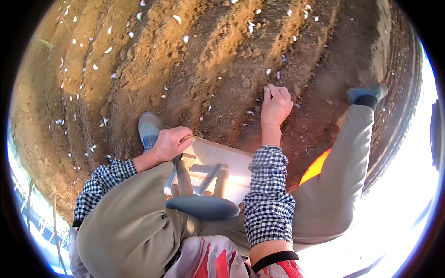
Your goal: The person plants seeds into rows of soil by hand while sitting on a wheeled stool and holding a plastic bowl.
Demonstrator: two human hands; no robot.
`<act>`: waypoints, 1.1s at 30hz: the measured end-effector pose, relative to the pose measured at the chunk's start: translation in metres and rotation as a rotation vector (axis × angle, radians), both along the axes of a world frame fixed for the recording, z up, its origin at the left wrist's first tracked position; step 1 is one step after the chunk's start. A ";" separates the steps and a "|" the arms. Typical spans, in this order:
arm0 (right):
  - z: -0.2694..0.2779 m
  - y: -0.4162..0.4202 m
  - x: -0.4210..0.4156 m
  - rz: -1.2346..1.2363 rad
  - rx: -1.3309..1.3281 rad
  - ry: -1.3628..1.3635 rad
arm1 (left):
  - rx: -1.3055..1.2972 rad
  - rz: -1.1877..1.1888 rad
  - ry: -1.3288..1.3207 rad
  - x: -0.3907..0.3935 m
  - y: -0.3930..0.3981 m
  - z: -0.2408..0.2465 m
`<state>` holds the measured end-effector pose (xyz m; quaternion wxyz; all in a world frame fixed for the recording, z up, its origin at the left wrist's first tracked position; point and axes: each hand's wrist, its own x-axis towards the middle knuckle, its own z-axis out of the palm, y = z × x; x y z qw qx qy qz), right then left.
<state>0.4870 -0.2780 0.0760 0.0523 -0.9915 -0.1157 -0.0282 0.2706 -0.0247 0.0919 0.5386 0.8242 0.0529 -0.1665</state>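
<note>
My right hand [277, 106] reaches down to the soil with its fingers bunched together. Its fingertips are partly hidden, so I cannot tell whether something is pinched there. A pale garlic clove [268, 71] and a pinkish clove [278, 74] lie just beyond it. My left hand [171, 143] is curled in front of my knee, beside the corner of a pale wooden board [222, 149]; its palm is hidden, and whether it holds anything is unclear. Between my legs stands a small stool with a dark rounded seat [203, 207] and wooden legs [184, 178], overlapping the board.
Furrowed brown soil [229, 80] spreads ahead, with many cloves scattered along the rows, such as a white clove [177, 18]. My left shoe [150, 127] and right shoe [367, 92] are planted wide apart. A bright orange object [314, 166] shows behind my right leg.
</note>
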 end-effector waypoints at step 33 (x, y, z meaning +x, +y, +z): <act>0.168 -0.335 -0.248 -1.065 2.093 -0.088 | -0.004 0.052 0.093 -0.020 -0.007 -0.045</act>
